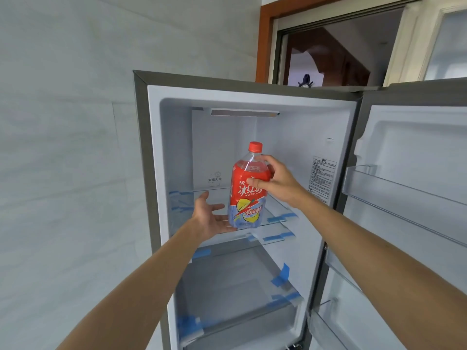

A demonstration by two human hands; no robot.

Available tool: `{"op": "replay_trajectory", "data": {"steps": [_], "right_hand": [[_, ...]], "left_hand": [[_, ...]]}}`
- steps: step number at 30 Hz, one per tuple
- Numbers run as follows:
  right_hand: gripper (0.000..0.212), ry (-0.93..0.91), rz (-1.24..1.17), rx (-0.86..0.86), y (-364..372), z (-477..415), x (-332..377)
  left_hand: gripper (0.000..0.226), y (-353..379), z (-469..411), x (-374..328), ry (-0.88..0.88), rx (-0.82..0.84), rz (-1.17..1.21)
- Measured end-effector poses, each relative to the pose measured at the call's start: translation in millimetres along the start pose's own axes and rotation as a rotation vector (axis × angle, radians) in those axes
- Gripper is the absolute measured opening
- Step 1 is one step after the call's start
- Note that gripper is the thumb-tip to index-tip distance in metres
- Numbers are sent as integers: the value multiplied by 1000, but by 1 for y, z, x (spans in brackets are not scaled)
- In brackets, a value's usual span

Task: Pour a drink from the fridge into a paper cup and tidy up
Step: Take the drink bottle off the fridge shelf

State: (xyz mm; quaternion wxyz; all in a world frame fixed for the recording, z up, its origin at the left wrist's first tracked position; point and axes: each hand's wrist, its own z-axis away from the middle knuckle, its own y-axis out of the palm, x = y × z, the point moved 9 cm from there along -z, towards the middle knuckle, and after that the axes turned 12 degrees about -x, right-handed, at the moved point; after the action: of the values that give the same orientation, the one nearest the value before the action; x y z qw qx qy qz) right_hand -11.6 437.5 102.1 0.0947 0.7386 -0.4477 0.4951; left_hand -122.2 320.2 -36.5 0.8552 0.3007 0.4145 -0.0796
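Both forearms reached into the open fridge (151, 152), right hand (274, 176) clamped around the shoulder of the big ice tea bottle (246, 193), left hand (211, 219) spread under its base — heavy, probably slick, sensibly supported below.

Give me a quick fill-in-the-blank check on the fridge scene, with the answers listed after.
1. The bottle has a cap coloured ____.
2. The right hand grips the bottle's upper part, while the left hand is held open near its ____.
3. The fridge door stands ____.
4. Strips of ____ tape hold the glass shelves.

Answers: red; base; open; blue
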Motion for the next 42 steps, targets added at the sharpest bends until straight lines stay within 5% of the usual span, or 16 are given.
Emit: {"op": "replay_trajectory", "data": {"steps": [22,42], "right_hand": [[69,-66,-83,145,-28,93,37],[65,-161,-234,411,87,192,138]], "left_hand": [[67,-25,121,65,82,-114,118],[68,-174,257,61,223,-335,175]]}}
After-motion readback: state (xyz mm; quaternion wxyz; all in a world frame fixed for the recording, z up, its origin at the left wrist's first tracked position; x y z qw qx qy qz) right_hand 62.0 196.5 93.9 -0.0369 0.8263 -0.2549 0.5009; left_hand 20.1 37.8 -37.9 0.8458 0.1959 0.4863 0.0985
